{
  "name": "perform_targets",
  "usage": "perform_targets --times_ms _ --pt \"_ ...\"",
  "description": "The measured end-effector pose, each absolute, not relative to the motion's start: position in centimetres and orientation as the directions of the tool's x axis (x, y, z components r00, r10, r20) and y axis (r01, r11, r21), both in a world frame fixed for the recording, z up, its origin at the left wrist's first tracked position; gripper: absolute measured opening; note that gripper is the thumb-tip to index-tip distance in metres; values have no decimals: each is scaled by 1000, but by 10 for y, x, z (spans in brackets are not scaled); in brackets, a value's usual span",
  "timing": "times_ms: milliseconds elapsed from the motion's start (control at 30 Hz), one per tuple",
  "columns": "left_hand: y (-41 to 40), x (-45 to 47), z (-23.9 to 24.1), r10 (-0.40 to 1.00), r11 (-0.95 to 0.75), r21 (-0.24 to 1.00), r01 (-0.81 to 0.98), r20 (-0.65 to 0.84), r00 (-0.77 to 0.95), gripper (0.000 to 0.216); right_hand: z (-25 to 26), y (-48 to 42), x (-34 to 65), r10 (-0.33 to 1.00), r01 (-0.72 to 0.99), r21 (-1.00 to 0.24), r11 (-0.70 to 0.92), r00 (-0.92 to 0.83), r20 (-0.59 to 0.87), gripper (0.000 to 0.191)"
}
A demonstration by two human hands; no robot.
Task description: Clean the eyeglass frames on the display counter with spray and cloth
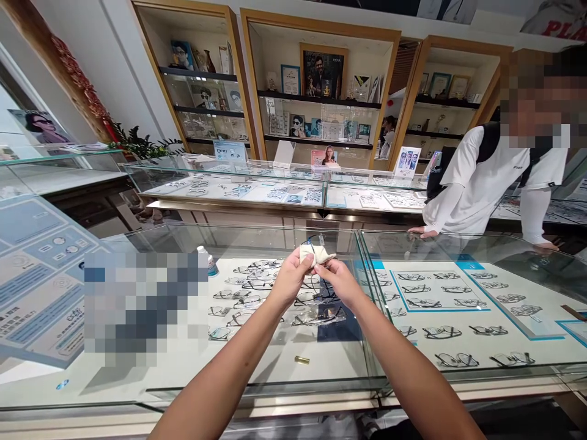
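Note:
Above the glass counter, both of my hands meet around a pale cream cloth (pixel 308 250). The cloth is wrapped about a pair of dark-framed eyeglasses (pixel 321 239), whose rim shows over its top edge. My left hand (pixel 292 276) is closed, its thumb pressing on the cloth. With bent fingers, my right hand (pixel 338 278) pinches the lower right part of the cloth. The fabric and fingers hide much of the eyeglasses. Under my hands, several spectacles (pixel 318 316) lie in rows at the counter.
A white bottle (pixel 208 261) stands left of my hands. A small gold-coloured piece (pixel 301 360) lies nearer me. At left is a large blue-and-white board (pixel 41 287). Another person (pixel 486 177) leans on the right-hand counter, which holds framed spectacles (pixel 441 332). Display cabinets (pixel 321 101) line the back wall.

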State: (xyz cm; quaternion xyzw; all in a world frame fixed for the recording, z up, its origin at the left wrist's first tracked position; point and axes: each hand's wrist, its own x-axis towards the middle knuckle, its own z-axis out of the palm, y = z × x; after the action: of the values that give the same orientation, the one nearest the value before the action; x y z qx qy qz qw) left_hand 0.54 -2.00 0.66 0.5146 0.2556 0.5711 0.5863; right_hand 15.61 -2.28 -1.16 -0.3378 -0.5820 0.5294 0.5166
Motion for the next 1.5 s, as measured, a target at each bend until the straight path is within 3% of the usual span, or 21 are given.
perform_targets --times_ms 167,300,567,700,867,1067,1300,1500 --pt "-18 0 8 944 -239 915 -325 297 144 49 -14 -25 155 912 -64 -963 262 -310 268 48" --pt "-11 -11 9 961 -156 952 -262 208 182 61 -14 -29 153 895 -64 -966 249 -365 255 45" --pt "-11 -9 12 923 -152 924 -351 260 284 51 -7 -29 154 947 -151 -972 178 -243 211 47" --pt "-14 -3 7 939 -205 921 -330 280 198 50 -9 -30 151 930 -123 -973 193 -294 222 48" --pt "-6 -3 -3 984 -146 930 -338 173 51 62 -15 -31 146 930 -105 -980 169 -311 193 48" --pt "-11 3 0 950 -207 917 -340 271 153 53 -18 -25 148 952 -162 -972 170 -228 204 49" --pt "-10 3 0 979 -204 939 -276 203 -31 65 -22 -25 142 930 -115 -970 213 -282 237 49" --pt "-7 -21 20 956 -258 952 -162 228 -183 64 3 -26 162 916 -262 -920 290 -201 346 44"
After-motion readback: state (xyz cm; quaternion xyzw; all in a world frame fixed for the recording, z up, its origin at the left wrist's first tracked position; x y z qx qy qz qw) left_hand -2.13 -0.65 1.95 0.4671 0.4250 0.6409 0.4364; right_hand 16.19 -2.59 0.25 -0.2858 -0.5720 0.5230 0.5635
